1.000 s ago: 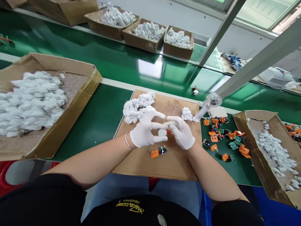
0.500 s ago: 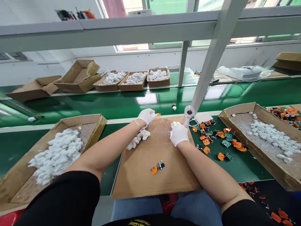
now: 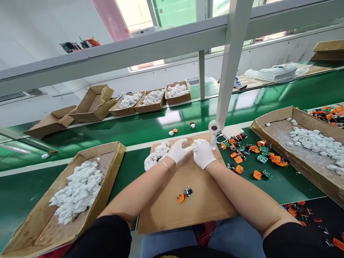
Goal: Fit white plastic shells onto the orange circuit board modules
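Note:
My left hand (image 3: 177,152), in a white glove, is over the cardboard sheet (image 3: 166,200) with thumb and forefinger apart. Its fingertips reach to the fingers of my gloved right hand (image 3: 204,154). That hand is curled shut; whatever it grips blends with the white glove, so I cannot make it out. To the left of my left hand lies a pile of white lumps (image 3: 157,154). Closer to me on the cardboard rests a small green circuit board (image 3: 189,192) with an orange piece (image 3: 181,197). On the green belt beyond sits an orange piece with a white lump (image 3: 171,133).
Shallow cardboard boxes of white lumps stand left (image 3: 118,157) and right (image 3: 252,123). Several circuit boards with orange pieces (image 3: 239,169) lie right of the cardboard. A clear spool-like holder (image 3: 214,128) stands by the metal post (image 3: 228,71). Another piece (image 3: 192,125) lies on the belt.
My left hand has come back from the belt edge toward my right hand, leaving the orange piece with the white lump on the belt. My view has tilted and shifted.

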Tool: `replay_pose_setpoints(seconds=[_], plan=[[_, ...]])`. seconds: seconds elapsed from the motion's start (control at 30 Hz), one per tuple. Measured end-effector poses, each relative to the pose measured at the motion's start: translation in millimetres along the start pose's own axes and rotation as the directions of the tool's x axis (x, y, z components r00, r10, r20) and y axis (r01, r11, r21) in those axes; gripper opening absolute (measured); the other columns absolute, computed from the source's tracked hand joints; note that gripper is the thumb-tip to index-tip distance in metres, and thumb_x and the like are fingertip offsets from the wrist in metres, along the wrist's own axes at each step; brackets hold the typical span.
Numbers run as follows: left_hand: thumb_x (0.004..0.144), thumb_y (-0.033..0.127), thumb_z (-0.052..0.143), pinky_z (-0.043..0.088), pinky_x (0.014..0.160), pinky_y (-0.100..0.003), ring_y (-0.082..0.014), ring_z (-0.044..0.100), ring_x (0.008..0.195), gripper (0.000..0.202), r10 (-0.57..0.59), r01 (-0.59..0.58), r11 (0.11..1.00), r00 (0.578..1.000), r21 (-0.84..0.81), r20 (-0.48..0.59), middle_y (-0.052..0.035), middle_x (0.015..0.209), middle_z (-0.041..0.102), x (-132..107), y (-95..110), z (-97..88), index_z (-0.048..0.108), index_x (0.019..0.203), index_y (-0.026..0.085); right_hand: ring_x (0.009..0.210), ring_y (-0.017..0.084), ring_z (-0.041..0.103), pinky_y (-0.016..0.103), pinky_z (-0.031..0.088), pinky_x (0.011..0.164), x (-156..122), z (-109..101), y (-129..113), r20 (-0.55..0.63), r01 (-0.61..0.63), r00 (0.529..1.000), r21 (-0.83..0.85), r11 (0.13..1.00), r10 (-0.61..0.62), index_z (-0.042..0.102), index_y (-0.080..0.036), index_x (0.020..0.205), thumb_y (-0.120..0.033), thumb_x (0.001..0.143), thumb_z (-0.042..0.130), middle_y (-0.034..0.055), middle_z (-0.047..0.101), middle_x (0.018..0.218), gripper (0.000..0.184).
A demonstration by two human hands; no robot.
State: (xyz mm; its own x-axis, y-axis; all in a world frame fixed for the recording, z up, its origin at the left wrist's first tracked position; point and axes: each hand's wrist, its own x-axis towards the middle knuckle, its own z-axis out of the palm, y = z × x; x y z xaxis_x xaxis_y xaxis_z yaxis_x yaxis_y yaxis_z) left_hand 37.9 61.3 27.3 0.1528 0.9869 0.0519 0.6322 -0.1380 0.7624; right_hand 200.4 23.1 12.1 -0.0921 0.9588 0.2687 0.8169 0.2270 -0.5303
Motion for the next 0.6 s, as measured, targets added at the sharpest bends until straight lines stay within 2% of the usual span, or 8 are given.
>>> replay_pose_setpoints(seconds=[0.1, 0.2, 0.27, 0.33, 0.4, 0.47, 0.5, 0.6], plan=[[0.075, 0.036, 0.077, 0.05, 0.107, -0.045, -0.0307, 0.062, 0.122, 0.056, -0.001, -0.012, 0.978, 0.998, -0.208, -0.06, -0.0154, 0.132, 0.063, -39, -15, 22.6, 0.062, 0.124, 0.016, 0.112, 0.032, 0.059, 0.045, 0.043, 0.102, 2, 5, 4, 0.035, -0.065, 0.997, 0.113, 0.991, 0.061, 0.065, -0.011, 0.113, -0.011, 0.073, 0.068, 0.0187, 0.066, 0.116, 0.04], [0.076, 0.041, 0.075, 0.049, 0.108, -0.046, -0.0305, 0.057, 0.128, 0.064, -0.026, -0.027, 0.914, 0.992, -0.404, -0.124, -0.0179, 0.141, 0.055, -54, -26, 36.1, 0.054, 0.131, 0.016, 0.098, 0.024, 0.067, 0.038, 0.052, 0.092, 3, 10, 5, 0.076, -0.065, 0.996, 0.185, 0.981, 0.052, 0.065, -0.013, 0.105, -0.008, 0.077, 0.062, 0.0137, 0.07, 0.105, 0.029], [0.075, 0.046, 0.076, 0.053, 0.103, -0.043, -0.029, 0.061, 0.124, 0.075, -0.038, -0.029, 0.859, 0.992, -0.511, -0.12, -0.0196, 0.144, 0.052, -52, -29, 40.2, 0.046, 0.138, 0.017, 0.092, 0.019, 0.069, 0.034, 0.056, 0.086, 3, 13, 5, 0.078, -0.051, 0.996, 0.271, 0.961, 0.031, 0.061, -0.013, 0.109, -0.007, 0.079, 0.058, 0.0128, 0.071, 0.107, 0.03], [0.072, 0.051, 0.078, 0.056, 0.098, -0.041, -0.0274, 0.065, 0.118, 0.086, -0.044, -0.019, 0.777, 0.995, -0.63, -0.084, -0.019, 0.141, 0.055, -46, -29, 40.9, 0.039, 0.143, 0.019, 0.091, 0.018, 0.071, 0.032, 0.058, 0.082, 1, 16, 4, 0.039, -0.007, 0.999, 0.448, 0.894, -0.011, 0.057, -0.012, 0.113, -0.008, 0.079, 0.059, 0.0138, 0.071, 0.109, 0.034], [0.066, 0.054, 0.083, 0.058, 0.093, -0.04, -0.0268, 0.068, 0.112, 0.093, -0.063, 0.02, 0.644, 0.998, -0.765, -0.026, -0.0166, 0.132, 0.062, -40, -29, 39.0, 0.04, 0.142, 0.021, 0.093, 0.018, 0.071, 0.034, 0.058, 0.083, -2, 17, 5, -0.026, 0.057, 0.998, 0.618, 0.784, -0.052, 0.056, -0.012, 0.114, -0.01, 0.076, 0.064, 0.015, 0.07, 0.112, 0.04], [0.057, 0.055, 0.089, 0.058, 0.088, -0.038, -0.0256, 0.069, 0.104, 0.094, -0.083, 0.065, 0.522, 0.996, -0.85, 0.025, -0.0143, 0.12, 0.068, -37, -29, 36.2, 0.048, 0.134, 0.02, 0.091, 0.019, 0.071, 0.035, 0.059, 0.084, -5, 17, 6, -0.045, 0.089, 0.996, 0.692, 0.716, -0.08, 0.055, -0.013, 0.116, -0.012, 0.071, 0.069, 0.0144, 0.069, 0.111, 0.047], [0.054, 0.054, 0.091, 0.058, 0.086, -0.037, -0.0244, 0.07, 0.1, 0.091, -0.092, 0.076, 0.494, 0.995, -0.866, 0.035, -0.0133, 0.115, 0.07, -36, -29, 35.1, 0.052, 0.129, 0.019, 0.089, 0.018, 0.07, 0.035, 0.059, 0.083, -6, 18, 6, -0.038, 0.088, 0.996, 0.698, 0.711, -0.086, 0.055, -0.013, 0.118, -0.012, 0.069, 0.071, 0.0138, 0.069, 0.111, 0.051], [0.048, 0.048, 0.094, 0.057, 0.084, -0.033, -0.0194, 0.07, 0.091, 0.078, -0.093, 0.065, 0.517, 0.995, -0.854, 0.02, -0.0088, 0.102, 0.072, -35, -31, 34.6, 0.059, 0.109, 0.017, 0.09, 0.019, 0.07, 0.036, 0.06, 0.083, -6, 20, 7, -0.005, 0.089, 0.994, 0.659, 0.747, -0.114, 0.056, -0.014, 0.122, -0.015, 0.062, 0.079, 0.0124, 0.068, 0.112, 0.065]])
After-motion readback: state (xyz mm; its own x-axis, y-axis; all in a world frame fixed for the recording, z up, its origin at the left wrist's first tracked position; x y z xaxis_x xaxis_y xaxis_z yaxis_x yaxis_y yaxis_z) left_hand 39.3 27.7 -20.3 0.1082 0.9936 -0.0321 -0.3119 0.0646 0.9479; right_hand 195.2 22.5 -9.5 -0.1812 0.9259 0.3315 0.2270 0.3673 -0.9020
